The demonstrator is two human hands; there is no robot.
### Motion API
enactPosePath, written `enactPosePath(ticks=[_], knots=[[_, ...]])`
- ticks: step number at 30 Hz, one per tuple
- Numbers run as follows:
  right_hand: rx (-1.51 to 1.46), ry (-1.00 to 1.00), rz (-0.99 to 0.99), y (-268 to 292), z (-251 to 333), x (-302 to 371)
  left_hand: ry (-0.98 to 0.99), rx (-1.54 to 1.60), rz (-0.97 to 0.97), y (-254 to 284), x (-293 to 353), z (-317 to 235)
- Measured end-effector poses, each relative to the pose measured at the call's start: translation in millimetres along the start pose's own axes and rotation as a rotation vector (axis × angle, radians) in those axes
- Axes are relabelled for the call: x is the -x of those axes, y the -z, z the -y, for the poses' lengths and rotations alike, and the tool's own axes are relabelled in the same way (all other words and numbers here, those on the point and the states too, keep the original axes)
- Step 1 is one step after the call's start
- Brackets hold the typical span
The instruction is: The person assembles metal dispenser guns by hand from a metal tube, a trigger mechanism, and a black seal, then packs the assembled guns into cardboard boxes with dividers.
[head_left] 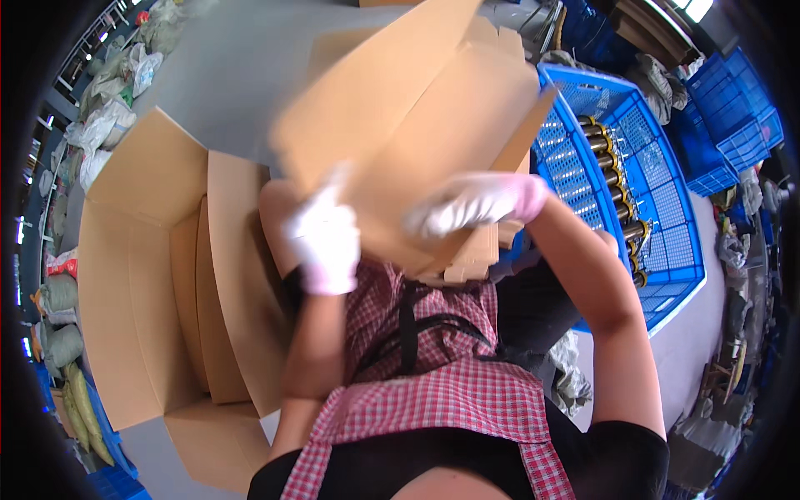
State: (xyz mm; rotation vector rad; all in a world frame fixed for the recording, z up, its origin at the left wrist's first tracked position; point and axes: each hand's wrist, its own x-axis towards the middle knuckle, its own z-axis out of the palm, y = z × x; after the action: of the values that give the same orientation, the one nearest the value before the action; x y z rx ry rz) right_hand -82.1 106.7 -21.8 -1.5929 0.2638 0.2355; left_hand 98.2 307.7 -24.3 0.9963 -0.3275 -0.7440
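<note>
Gloves cover both hands: the left hand [327, 242] and right hand [475, 202] each grip a folded cardboard box [417, 125], raised over the open carton [150, 275], apparently to unfold it.

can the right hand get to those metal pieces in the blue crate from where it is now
Probably not directly. The right hand grips the folded cardboard box, which sits between it and the metal pieces in the blue crate. It would likely have to let go first.

A large open brown cardboard carton [133, 275] lies left — a blue plastic lattice crate [667, 217] of brass-coloured cylindrical parts [612, 179] right; stuffed sacks [108, 100] beyond.
</note>
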Motion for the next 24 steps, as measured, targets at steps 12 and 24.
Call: enactPosePath(ticks=[12,24], knots=[[0.052,0.404,-0.997,130,20,112,-0.835,-1.771,0.125,70,-191,-188],[0.812,0.477,-0.921,-30,-88,111,-1.058,-1.851,1.02,11,-66,-16]])
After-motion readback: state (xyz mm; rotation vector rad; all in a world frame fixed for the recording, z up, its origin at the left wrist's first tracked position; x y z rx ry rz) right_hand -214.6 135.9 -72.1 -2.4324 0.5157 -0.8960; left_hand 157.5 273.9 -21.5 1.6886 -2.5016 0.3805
